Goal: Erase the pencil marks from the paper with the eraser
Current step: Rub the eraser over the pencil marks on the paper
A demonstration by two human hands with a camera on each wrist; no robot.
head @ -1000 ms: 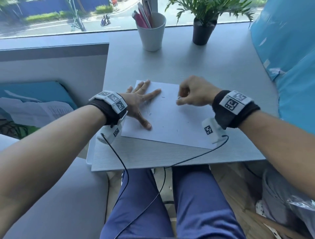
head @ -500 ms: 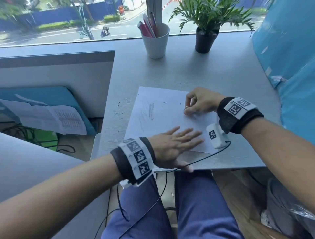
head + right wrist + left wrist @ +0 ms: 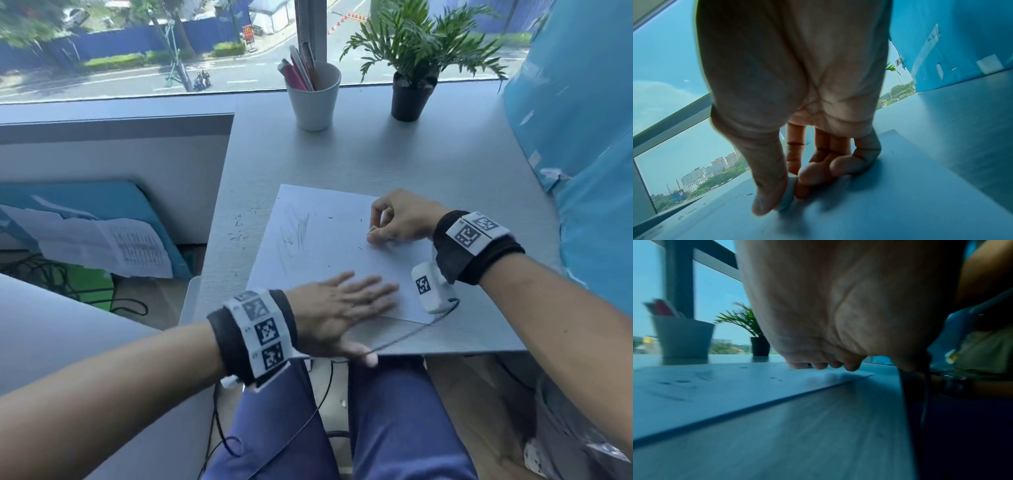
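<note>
A white sheet of paper (image 3: 335, 246) lies on the grey table, with faint pencil strokes (image 3: 301, 229) near its upper left. My right hand (image 3: 376, 234) rests on the paper's right part and pinches a small white eraser (image 3: 787, 194) between thumb and forefinger, its tip touching the sheet. My left hand (image 3: 346, 301) lies flat with fingers straight across the paper's near edge, thumb hanging over the table's front edge. In the left wrist view the paper (image 3: 715, 386) runs under the fingertips (image 3: 818, 365).
A white cup of pens (image 3: 313, 96) and a potted plant (image 3: 412, 92) stand at the table's far edge by the window. Dark eraser crumbs (image 3: 241, 229) lie on the table left of the paper. A blue padded panel (image 3: 582, 154) bounds the right side. A black cable (image 3: 404, 337) crosses the near edge.
My left hand moved from the paper's left part to its near edge, uncovering the pencil strokes. The right hand kept pinching the eraser in nearly the same spot. The head view shifted upward.
</note>
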